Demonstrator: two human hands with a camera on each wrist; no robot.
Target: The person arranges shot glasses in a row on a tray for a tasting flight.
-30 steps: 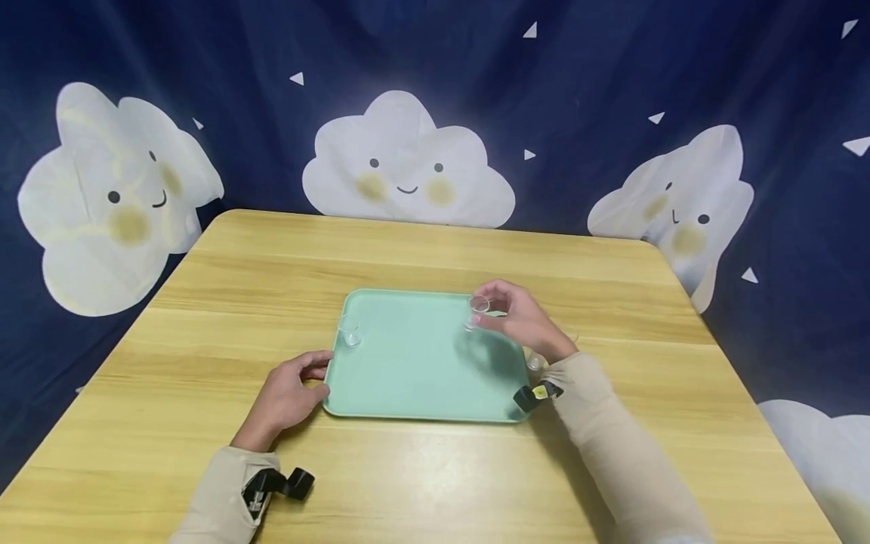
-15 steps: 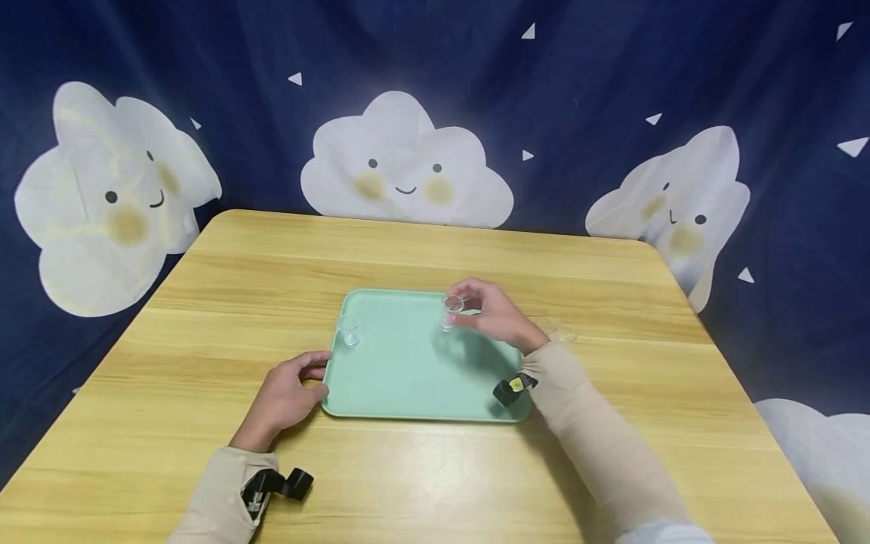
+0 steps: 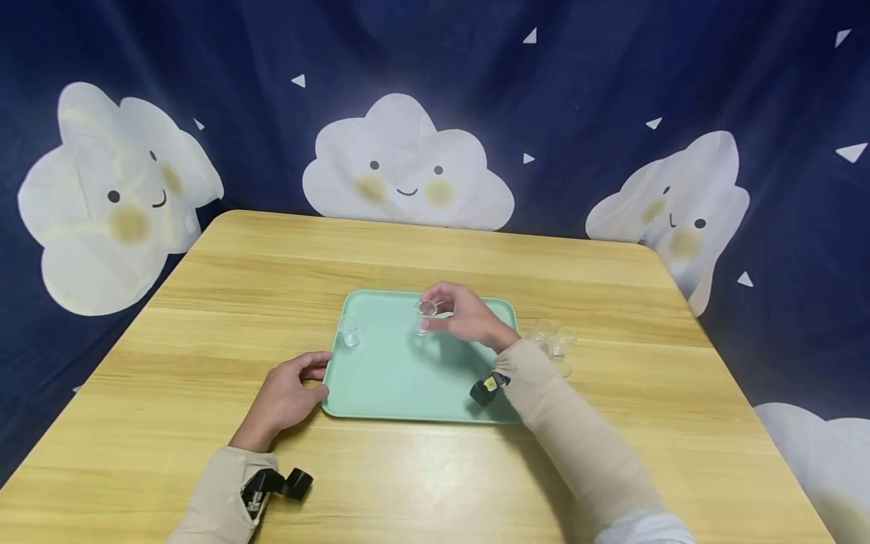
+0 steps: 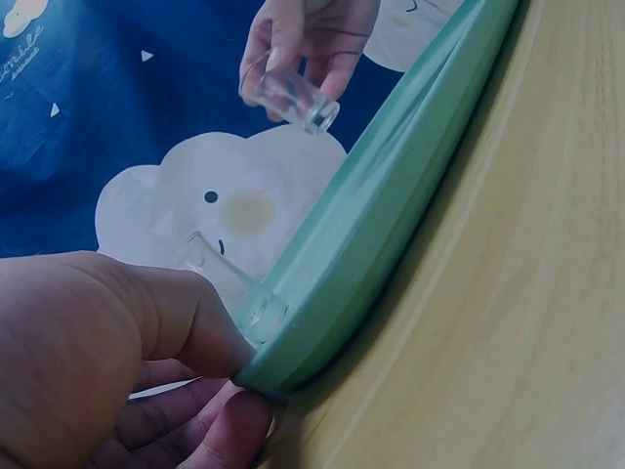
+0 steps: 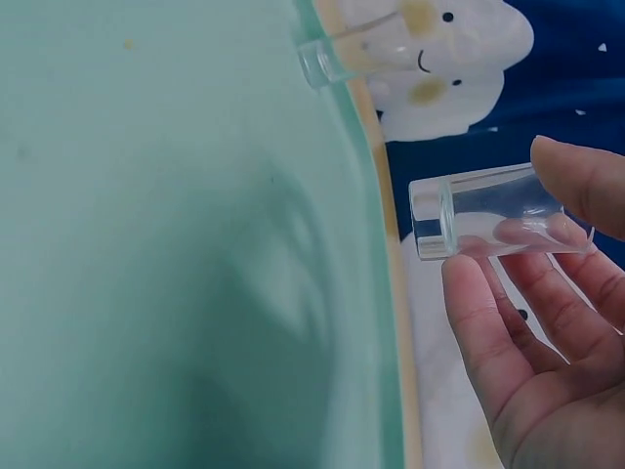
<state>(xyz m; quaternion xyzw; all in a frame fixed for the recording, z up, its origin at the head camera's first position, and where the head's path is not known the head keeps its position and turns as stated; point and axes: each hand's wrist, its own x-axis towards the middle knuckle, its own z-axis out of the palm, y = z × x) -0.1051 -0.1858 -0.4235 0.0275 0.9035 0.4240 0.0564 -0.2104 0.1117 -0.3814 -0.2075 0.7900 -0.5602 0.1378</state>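
Observation:
A small clear shot glass (image 5: 483, 210) is pinched between the thumb and fingers of my right hand (image 3: 469, 316). In the head view this hand holds the glass upright above the back middle of a mint-green tray (image 3: 401, 393). Its shadow falls on the tray. Another clear shot glass (image 3: 350, 334) stands on the tray near the left edge. My left hand (image 3: 288, 389) grips the tray's left edge, thumb against the rim (image 4: 322, 332) and fingers lower down, beside that standing glass.
Several more clear glasses (image 3: 553, 340) stand close together on the wooden table (image 3: 435, 483), just right of the tray; my right forearm partly covers them. A dark blue curtain (image 3: 578, 91) with smiling clouds hangs behind the table.
My right hand has carried the shot glass leftward across the tray, from its right edge toward the middle. The glasses to the right have come into fuller view. My left hand has stayed put.

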